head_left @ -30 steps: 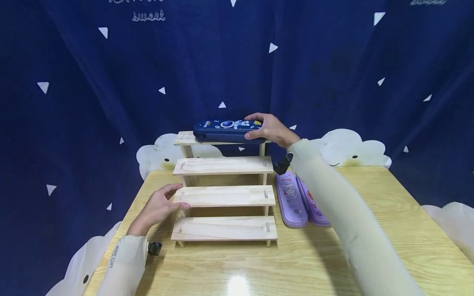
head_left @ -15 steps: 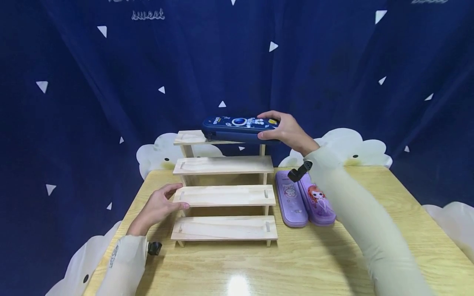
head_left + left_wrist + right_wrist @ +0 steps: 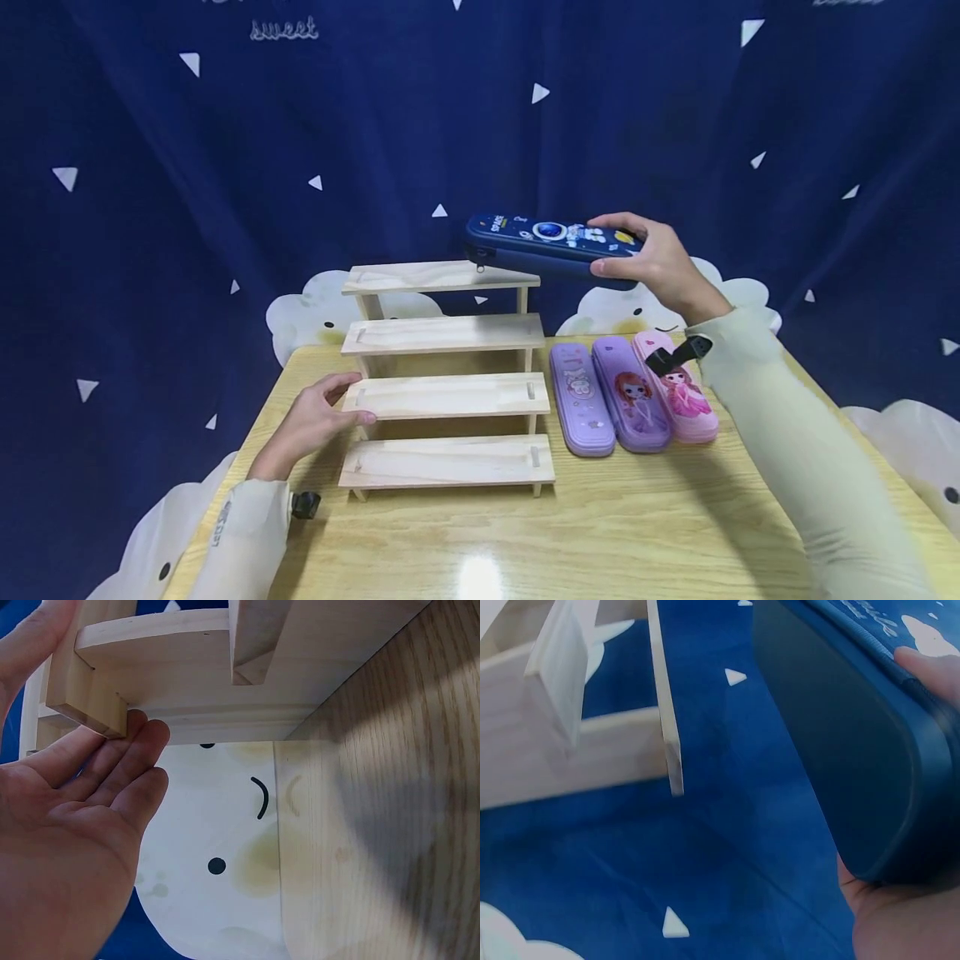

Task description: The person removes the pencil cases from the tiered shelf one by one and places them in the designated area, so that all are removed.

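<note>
My right hand grips a dark blue pencil case with an astronaut print by its right end. The case is in the air, beyond the top right of a tiered wooden rack; its smooth underside faces the right wrist camera. My left hand holds the left end of the rack's third board from the top, thumb on top. In the left wrist view the fingers lie against the wood.
Right of the rack, a lilac pencil case, a purple one and a pink one lie side by side on the wooden table. A dark blue curtain hangs behind.
My right hand has lifted the blue pencil case off the rack's top board and carried it rightward. The pink case has come into view. My left hand stays on the rack.
</note>
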{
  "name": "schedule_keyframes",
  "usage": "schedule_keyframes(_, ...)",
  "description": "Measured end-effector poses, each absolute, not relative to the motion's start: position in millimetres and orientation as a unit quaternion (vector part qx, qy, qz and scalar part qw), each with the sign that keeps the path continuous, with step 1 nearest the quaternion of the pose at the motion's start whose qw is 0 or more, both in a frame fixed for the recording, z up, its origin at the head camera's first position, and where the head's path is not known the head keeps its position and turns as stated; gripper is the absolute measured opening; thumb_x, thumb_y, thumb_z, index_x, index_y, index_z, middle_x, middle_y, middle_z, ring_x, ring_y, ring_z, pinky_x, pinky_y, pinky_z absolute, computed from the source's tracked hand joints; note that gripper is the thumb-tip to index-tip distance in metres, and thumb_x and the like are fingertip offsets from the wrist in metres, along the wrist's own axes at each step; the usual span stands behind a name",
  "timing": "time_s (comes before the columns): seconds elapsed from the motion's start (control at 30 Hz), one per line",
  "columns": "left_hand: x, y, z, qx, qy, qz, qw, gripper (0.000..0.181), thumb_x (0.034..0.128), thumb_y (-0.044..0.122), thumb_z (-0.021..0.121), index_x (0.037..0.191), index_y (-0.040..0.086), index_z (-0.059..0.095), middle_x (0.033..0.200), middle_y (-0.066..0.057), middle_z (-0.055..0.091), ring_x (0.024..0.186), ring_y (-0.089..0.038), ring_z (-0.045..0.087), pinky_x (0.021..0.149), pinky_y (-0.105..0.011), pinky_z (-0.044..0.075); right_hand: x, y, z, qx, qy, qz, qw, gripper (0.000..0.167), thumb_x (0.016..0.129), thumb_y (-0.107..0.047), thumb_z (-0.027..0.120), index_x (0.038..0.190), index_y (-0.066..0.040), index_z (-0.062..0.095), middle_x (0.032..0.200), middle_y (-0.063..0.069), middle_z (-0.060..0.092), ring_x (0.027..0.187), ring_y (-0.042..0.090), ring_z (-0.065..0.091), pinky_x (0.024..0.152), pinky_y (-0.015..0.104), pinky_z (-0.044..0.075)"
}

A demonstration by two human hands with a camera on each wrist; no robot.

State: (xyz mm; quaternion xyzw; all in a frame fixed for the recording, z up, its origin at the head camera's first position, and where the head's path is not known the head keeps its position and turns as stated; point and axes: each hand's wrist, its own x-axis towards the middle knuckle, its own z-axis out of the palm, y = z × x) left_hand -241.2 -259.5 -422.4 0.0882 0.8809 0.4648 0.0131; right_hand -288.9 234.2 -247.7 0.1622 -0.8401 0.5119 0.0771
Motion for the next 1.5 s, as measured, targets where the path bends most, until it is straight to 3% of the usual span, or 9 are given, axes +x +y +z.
schedule_keyframes(0.53,-240,-260,-424,0.095,0.883,0.46,0.01,0.085,0.0771,0.03,0.089,0.146,0.0,0.05,0.149,-0.023,0.054,0.142,-0.04,0.049,0.117,-0.054,0.041,-259,310,-264,0.103,-0.841,0.51,0.147,0.05,0.089,-0.015,0.075,0.137,-0.019,0.061,0.124,-0.011,0.054,0.106,0.014,0.052,0.077,0.01,0.054)
schedule_keyframes(0.77,-240,-261,-423,0.081,0.886,0.456,0.014,0.085,0.0757,0.032,0.09,0.145,0.003,0.051,0.146,-0.021,0.057,0.138,-0.035,0.054,0.106,-0.028,0.05,-246,349,-284,0.042,-0.856,0.48,0.189,0.049,0.092,-0.023,0.074,0.138,-0.021,0.058,0.12,-0.014,0.051,0.103,0.009,0.051,0.074,0.004,0.05)
schedule_keyframes(1.03,-240,-260,-421,0.09,0.881,0.464,0.017,0.084,0.078,0.028,0.089,0.147,0.001,0.049,0.149,-0.024,0.053,0.142,-0.039,0.049,0.116,-0.05,0.043,-235,384,-310,-0.058,-0.885,0.398,0.236,0.06,0.088,-0.044,0.077,0.138,-0.02,0.056,0.125,0.001,0.054,0.097,0.0,0.048,0.07,0.0,0.039)
schedule_keyframes(1.23,-239,-261,-421,0.084,0.886,0.455,0.02,0.086,0.0774,0.031,0.089,0.147,0.001,0.049,0.151,-0.023,0.051,0.144,-0.04,0.046,0.118,-0.051,0.04,-233,402,-334,-0.097,-0.888,0.383,0.237,0.064,0.086,-0.048,0.078,0.135,-0.014,0.056,0.109,-0.018,0.051,0.089,-0.002,0.047,0.064,0.001,0.041)
schedule_keyframes(1.33,-239,-261,-421,0.086,0.888,0.452,0.019,0.086,0.0776,0.032,0.089,0.147,0.001,0.048,0.152,-0.024,0.05,0.145,-0.042,0.044,0.12,-0.053,0.039,-231,410,-345,-0.121,-0.894,0.368,0.227,0.069,0.086,-0.052,0.076,0.138,-0.011,0.055,0.123,-0.004,0.059,0.092,0.005,0.049,0.06,0.004,0.04)
schedule_keyframes(1.43,-239,-260,-420,0.09,0.887,0.453,0.017,0.086,0.0775,0.031,0.089,0.147,0.001,0.049,0.151,-0.024,0.05,0.145,-0.043,0.044,0.12,-0.053,0.039,-229,417,-356,-0.147,-0.901,0.348,0.214,0.076,0.087,-0.057,0.072,0.142,-0.009,0.052,0.143,0.017,0.055,0.099,0.018,0.05,0.062,0.01,0.037)
schedule_keyframes(1.5,-239,-260,-420,0.091,0.886,0.455,0.017,0.085,0.0774,0.03,0.089,0.147,0.001,0.049,0.151,-0.024,0.051,0.144,-0.042,0.045,0.119,-0.053,0.039,-228,421,-364,-0.159,-0.904,0.338,0.209,0.078,0.088,-0.06,0.069,0.143,-0.008,0.052,0.144,0.021,0.054,0.102,0.025,0.05,0.063,0.014,0.037)
